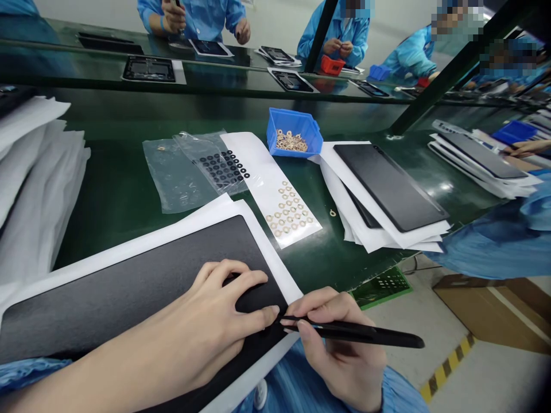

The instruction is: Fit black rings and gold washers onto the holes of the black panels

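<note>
A large black panel (129, 287) lies on white paper at the near edge of the green table (116, 183). My left hand (219, 315) rests on the panel's right end, fingers curved down and pressing near its corner. My right hand (340, 350) grips black tweezers (357, 332) like a pen, their tip touching the panel corner beside my left fingertips. Whether anything sits in the tweezer tip is too small to tell.
A white sheet (279, 195) carries gold rings, a plastic bag (215, 166) holds black rings, and a blue bin (295, 133) holds more gold rings. Black panels on paper (387, 189) are stacked to the right. White sheets (30, 189) pile on the left. Other people in blue work across and at right.
</note>
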`<state>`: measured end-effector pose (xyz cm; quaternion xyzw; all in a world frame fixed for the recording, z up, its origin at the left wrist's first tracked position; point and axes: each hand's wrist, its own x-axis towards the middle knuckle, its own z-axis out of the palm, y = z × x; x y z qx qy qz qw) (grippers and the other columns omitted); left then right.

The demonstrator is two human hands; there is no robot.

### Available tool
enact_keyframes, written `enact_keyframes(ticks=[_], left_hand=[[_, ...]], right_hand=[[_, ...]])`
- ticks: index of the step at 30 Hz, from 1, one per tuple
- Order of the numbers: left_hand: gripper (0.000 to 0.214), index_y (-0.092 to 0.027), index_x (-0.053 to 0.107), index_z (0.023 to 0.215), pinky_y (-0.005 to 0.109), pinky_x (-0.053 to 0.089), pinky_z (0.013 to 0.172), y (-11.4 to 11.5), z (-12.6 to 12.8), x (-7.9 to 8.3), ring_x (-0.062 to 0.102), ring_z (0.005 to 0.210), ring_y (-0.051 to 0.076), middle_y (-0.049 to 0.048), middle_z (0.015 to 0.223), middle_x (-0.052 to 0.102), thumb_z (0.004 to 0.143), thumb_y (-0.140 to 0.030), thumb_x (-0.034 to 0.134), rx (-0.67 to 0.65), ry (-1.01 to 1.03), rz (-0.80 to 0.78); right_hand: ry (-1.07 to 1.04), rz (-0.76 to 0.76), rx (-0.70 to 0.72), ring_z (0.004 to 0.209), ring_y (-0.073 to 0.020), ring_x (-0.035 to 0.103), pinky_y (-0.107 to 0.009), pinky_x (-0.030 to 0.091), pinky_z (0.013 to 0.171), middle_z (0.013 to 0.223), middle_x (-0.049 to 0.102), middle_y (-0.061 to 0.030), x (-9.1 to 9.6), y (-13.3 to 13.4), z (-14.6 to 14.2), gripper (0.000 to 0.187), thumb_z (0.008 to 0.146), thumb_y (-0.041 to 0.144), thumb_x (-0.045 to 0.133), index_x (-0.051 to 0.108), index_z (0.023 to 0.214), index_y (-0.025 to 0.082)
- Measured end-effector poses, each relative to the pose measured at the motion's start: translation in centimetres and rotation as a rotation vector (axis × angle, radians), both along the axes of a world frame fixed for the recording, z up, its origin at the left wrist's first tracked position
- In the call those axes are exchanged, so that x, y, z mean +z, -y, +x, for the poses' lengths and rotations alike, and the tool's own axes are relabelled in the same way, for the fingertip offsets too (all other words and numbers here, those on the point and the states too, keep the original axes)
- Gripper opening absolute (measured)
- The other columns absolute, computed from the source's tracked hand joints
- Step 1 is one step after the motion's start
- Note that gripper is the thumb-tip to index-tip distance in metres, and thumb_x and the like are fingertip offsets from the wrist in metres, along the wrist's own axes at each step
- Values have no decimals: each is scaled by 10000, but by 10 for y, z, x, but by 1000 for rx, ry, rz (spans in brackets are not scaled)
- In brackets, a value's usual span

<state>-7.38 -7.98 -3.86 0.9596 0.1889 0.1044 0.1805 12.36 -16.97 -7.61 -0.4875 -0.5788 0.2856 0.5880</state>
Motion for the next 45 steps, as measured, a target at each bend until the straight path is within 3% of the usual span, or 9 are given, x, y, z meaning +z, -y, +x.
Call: enact_keyframes(ticks=[17,26,30,36,45], left_hand=[[451,-298,512,1283,453,449,834,-6,-3,-3,342,1143,315,105,1288,421,898,-79,428,-67,-46,17],[454,-299,530,1257,469,419,861,-1,-1,-3,341,1146,306,98,1278,430,899,-50,402,-5,-28,24],[447,-285,521,1268,470,414,847,-2,-1,-4,325,1146,314,106,1278,425,898,-58,412,-43,-22,11],[461,-265,529,1232,479,385,836,0,0,-2,337,1115,301,109,1278,432,871,-9,401,-3,31,-10],[450,-278,542,1231,473,393,856,0,0,-2,332,1146,306,103,1272,426,891,-24,392,-6,12,-13]], right_hand=[[-3,-33,42,727,-170,673,-314,588,621,833,628,-22,1,-2,3,259,805,1,578,519,910,230],[3,85,-29,757,-161,686,-293,606,659,858,643,-23,4,-1,-5,329,767,-63,578,580,947,212],[-21,103,-37,768,-170,687,-307,612,668,862,642,-28,2,-1,-5,368,754,-88,563,595,973,206],[-117,34,93,810,-184,675,-332,624,659,899,632,-41,-1,1,3,367,780,-79,555,573,1003,212],[-55,50,13,787,-185,681,-339,606,678,878,641,-39,-1,3,0,334,784,-66,566,588,977,205]])
